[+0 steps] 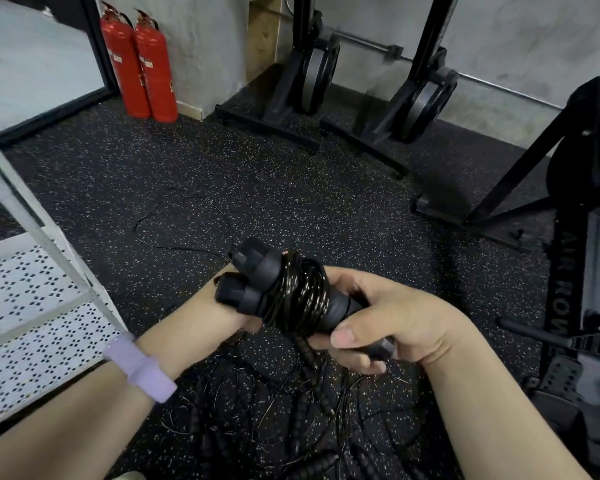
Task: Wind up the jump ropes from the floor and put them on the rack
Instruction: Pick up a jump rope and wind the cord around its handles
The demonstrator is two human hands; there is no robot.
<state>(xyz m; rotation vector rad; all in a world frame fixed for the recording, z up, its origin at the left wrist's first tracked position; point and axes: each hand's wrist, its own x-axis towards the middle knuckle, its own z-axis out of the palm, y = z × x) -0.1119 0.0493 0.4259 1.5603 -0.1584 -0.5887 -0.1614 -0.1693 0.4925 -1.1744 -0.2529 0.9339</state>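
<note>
Gym / fitness studio. Evidence: black speckled rubber floor [291,188] throughout. Two rowing machines stored upright [312,74] against the grey concrete wall at 12 to 1 o'clock, a third rower [582,258] at 3 o'clock with "AIR ROW" partly readable on its rail. Two red fire extinguishers [136,64] at 11 o'clock beside a black-framed mirror or glass panel. White perforated metal rack [32,306] at 9 o'clock. Tangle of jump ropes [291,410] on the floor at 6 o'clock.

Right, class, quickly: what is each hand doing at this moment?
Left hand: mostly hidden behind the wound jump rope; cannot be told.
Right hand: fingers curled round the rope's handles, gripping them.
</note>
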